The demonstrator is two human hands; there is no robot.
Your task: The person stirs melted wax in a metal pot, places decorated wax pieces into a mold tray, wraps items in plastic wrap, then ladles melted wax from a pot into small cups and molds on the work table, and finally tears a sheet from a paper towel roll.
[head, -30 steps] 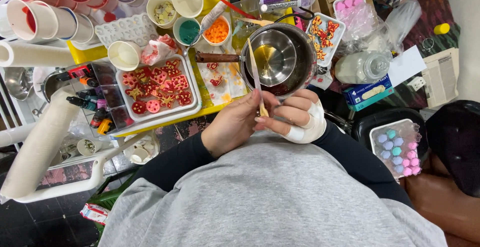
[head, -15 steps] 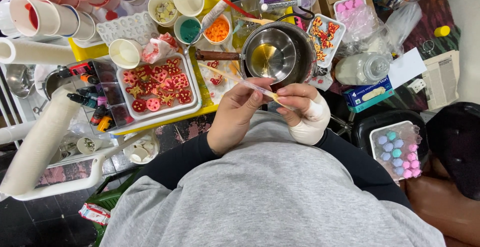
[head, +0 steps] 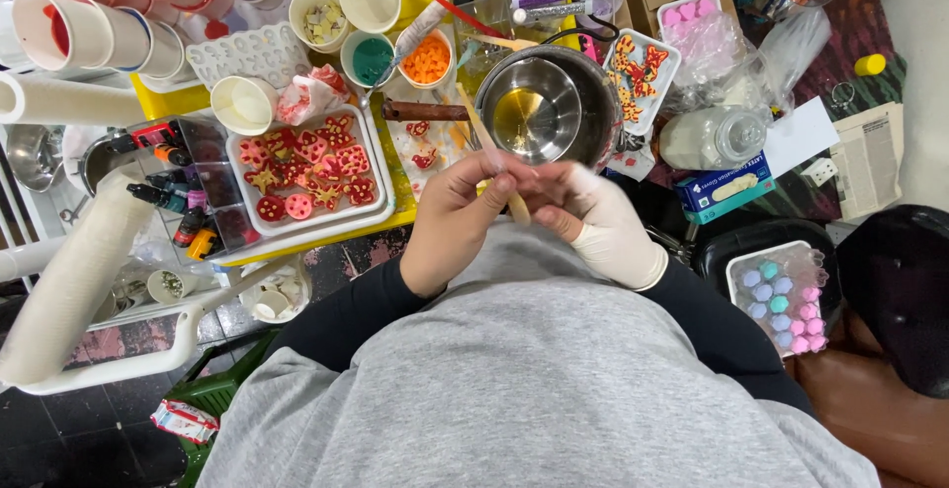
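Both hands, left hand (head: pixel 457 216) and right hand (head: pixel 593 219) (gloved), pinch a wooden stick (head: pixel 496 170).

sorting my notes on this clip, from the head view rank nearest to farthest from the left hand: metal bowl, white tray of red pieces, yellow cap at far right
From the left hand:
1. Metal bowl, just above it.
2. White tray of red pieces, beside it, on the other side from the gloved hand.
3. Yellow cap, far across at the upper right.

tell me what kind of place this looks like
Likely a small craft workbench for moulded pieces: a white tray of red and yellow shapes, paper cups of colour, and a steel bowl holding yellow liquid.
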